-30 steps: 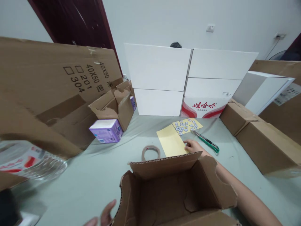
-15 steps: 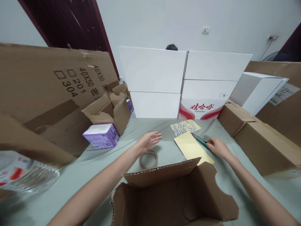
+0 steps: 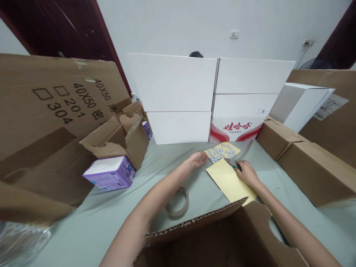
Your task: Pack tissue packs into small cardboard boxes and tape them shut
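Note:
My right hand [image 3: 247, 172] is closed around the handle of scissors [image 3: 232, 163] with some green on the grip. Their blades point left, over the edge where two yellow sheets meet. Beneath that hand lies a plain yellow sheet [image 3: 228, 179]. Behind it is a yellow sheet with small blue-and-white printed pieces [image 3: 222, 150]. My left hand [image 3: 199, 159] is open, its fingertips at the left edge of the printed sheet; whether they touch it I cannot tell. A roll of tape [image 3: 178, 203] lies flat beside my left forearm.
An open cardboard box [image 3: 200, 237] stands right in front of me, between my forearms. A purple tissue pack [image 3: 111, 172] and small open cartons [image 3: 122, 137] are at left. White panels [image 3: 178, 83] stand at the back, brown boxes [image 3: 314, 170] at right.
My left hand has moved right and forward, from near the tape roll to the printed sheet. My right hand has shifted left with the scissors, over the plain sheet. The view has shifted slightly.

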The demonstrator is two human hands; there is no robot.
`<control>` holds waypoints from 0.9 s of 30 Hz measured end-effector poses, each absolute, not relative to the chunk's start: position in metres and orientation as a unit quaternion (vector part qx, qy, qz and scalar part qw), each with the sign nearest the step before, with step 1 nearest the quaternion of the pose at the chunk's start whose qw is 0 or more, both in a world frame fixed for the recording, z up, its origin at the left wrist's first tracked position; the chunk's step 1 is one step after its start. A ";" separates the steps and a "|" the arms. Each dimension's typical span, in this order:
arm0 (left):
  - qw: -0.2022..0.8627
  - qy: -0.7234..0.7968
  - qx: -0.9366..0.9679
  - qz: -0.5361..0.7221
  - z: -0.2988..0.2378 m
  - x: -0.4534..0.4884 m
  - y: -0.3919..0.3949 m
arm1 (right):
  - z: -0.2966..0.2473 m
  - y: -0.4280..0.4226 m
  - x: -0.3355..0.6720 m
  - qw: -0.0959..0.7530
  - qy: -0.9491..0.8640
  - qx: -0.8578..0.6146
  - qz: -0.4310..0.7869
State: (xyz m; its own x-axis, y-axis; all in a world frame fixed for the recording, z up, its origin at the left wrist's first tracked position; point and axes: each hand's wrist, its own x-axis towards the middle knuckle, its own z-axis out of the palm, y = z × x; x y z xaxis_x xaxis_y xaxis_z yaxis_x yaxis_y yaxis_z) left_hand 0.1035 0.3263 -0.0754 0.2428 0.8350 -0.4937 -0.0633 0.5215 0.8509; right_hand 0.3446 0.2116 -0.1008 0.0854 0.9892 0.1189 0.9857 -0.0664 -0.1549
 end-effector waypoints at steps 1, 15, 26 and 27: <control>0.687 0.530 0.382 0.317 -0.078 0.108 0.328 | -0.101 0.212 0.344 0.100 -0.676 -0.730 0.009; 0.421 0.614 0.482 0.462 -0.057 0.045 0.338 | -0.093 0.201 0.357 0.089 -0.616 -0.783 -0.022; 0.441 0.664 0.435 0.418 -0.050 -0.049 0.316 | -0.081 0.218 0.346 0.104 -0.702 -0.704 0.001; 0.451 0.661 0.439 0.408 -0.050 -0.050 0.315 | -0.080 0.223 0.338 0.105 -0.721 -0.685 0.014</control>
State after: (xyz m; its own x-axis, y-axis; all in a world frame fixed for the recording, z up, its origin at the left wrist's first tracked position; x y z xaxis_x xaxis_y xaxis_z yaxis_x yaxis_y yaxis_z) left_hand -0.0502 0.3147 -0.0504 -0.2074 0.9489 -0.2380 0.2129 0.2812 0.9357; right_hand 0.3381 0.2225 -0.0804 -0.0391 0.9904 0.1328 0.9846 0.0609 -0.1640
